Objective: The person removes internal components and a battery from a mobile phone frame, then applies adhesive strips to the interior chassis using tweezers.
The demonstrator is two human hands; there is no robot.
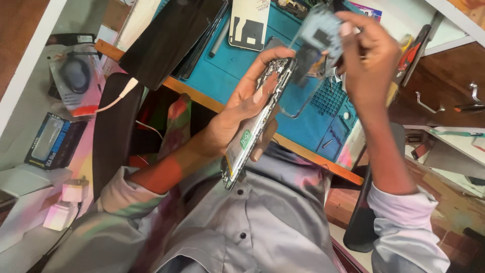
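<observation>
Fingers (262, 91) around one phone (252, 126) (opened)

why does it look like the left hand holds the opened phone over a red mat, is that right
Not quite: the mat is blue-green, not red. The head view shows the left hand holding the opened phone over it.

translucent grey phone back cover (316, 38): motion-blurred | opened phone body (252, 126): far side hidden behind left hand (237, 114) | teal work mat (222, 71): top edge cropped
</observation>
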